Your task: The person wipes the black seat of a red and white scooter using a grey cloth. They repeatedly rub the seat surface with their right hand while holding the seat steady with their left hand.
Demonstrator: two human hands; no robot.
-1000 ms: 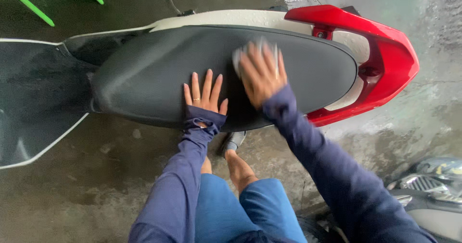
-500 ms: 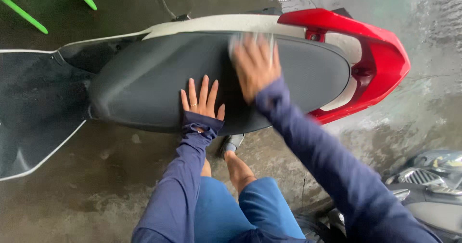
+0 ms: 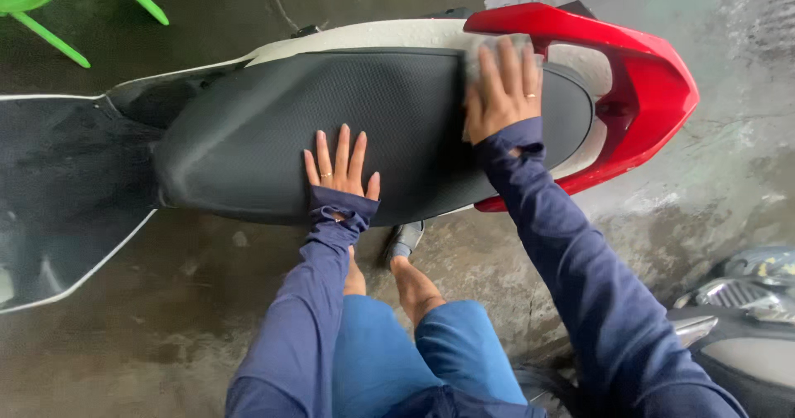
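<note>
Wash bay, seen from above: my right hand (image 3: 503,91) has slid across the black scooter seat (image 3: 364,128) toward its rear end, and now presses a pale grey cloth (image 3: 490,53) flat against the vinyl just beside the red tail panel (image 3: 654,78). In the last second that hand has moved from the middle of the seat to the back edge, so I judge the wiping has covered the centre and is reaching the seat's final stretch. The fingers are spread and laid flat on the cloth, not curled round it; the cloth shows only as a fringe past the fingertips. My left hand (image 3: 339,165) has stayed where it was, open, with fingers splayed and palm down on the near edge of the seat, holding nothing and bracing me. Both arms are in dark blue sleeves with thumb loops.

The seat lies lengthways across the view, matt black with a fine grain and a faint damp sheen, and I see no suds or streaks on it. A cream side panel (image 3: 364,35) runs along its far edge, beaded with water. The dark footboard (image 3: 58,186) spreads out to the left. Below, my knees in blue trousers and 2 bare feet stand on wet concrete floor (image 3: 149,318). Green plastic chair legs (image 3: 91,4) show at the top left, and part of a second scooter (image 3: 745,302) at the lower right.
</note>
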